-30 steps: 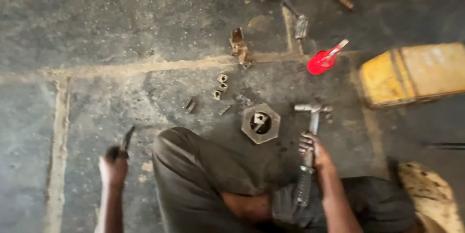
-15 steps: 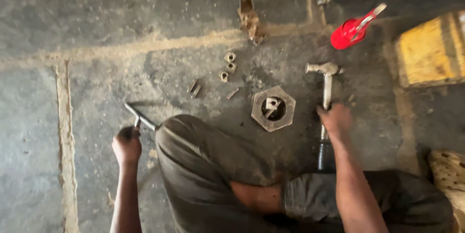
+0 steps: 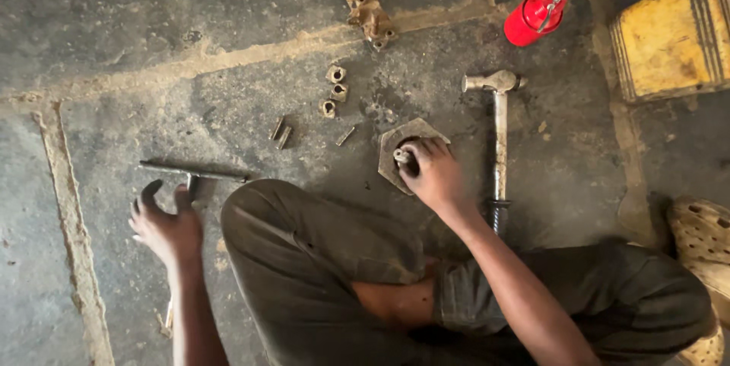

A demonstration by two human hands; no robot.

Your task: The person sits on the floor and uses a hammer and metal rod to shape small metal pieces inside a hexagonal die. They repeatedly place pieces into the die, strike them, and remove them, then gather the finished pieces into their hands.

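Observation:
My right hand (image 3: 433, 176) rests on a large hexagonal metal nut (image 3: 395, 145) lying on the concrete floor, fingers closed around a small metal piece at its centre. A hammer (image 3: 499, 134) lies just right of that hand, head pointing away from me. My left hand (image 3: 163, 221) hovers with fingers spread over the floor, touching or just short of a T-shaped metal bar (image 3: 194, 174). My bent knee (image 3: 304, 237) in dark trousers sits between the hands.
Three small nuts (image 3: 333, 91) and short pins (image 3: 280, 132) lie beyond my knee. A rusty bracket (image 3: 367, 5) sits further off, a red oil can (image 3: 544, 7) at top right, a yellow block (image 3: 673, 31) beside it, a sandal (image 3: 703, 237) at right.
My right hand has let go of the hammer, which now lies on the floor, and has moved onto the hexagonal nut. My left hand has set the bar down and opened.

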